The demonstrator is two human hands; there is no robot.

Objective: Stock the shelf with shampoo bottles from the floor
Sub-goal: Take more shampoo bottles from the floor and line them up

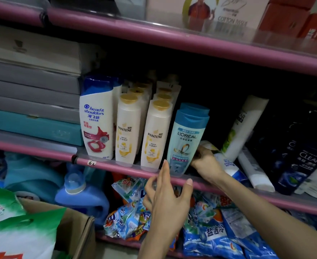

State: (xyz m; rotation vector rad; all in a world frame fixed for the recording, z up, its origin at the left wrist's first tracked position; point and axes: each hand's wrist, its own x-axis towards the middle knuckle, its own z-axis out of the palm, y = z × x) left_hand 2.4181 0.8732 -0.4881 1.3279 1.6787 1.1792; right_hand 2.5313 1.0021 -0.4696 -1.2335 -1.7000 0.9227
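Person is standing at a pink-edged store shelf (116,166), both bare arms reaching in from lower right. Left hand (168,199) is hovering in front of the shelf lip w/ fingers spread and relaxed, grip released, holding nothing; index fingertip is sitting just beside the base of the L'Oréal shampoo bottle (186,144), contact can't be confirmed. Right hand (206,161) is reaching onto the shelf just right of that bottle, fingers curling round a small pale bottle (208,145) w/ green print, so grip is grasping it; most of that bottle is hidden by the hand, brand unreadable.

Task items on the middle shelf, L to R: Head & Shoulders bottle (97,120) upright at the front, two rows of Pantene bottles (127,128) w/ gold caps running back into the dark, then the blue-capped L'Oréal bottle w/ a second one right behind it, both tilting slightly. Right of the hands, a white Clear bottle (245,126) is leaning diagonally, two white bottles (254,169) are lying flat near the shelf edge, and dark Clear bottles (301,163) are tipping at far right.

Left part of the shelf is carrying stacked flat boxes (32,90), grey and teal. Lower shelf is holding blue detergent jugs (83,197) and detergent powder bags (210,230). Cardboard box (75,227) w/ green-white bags is sitting at bottom left. Top shelf is showing a cotton tissue pack (228,14) and red boxes (292,17).
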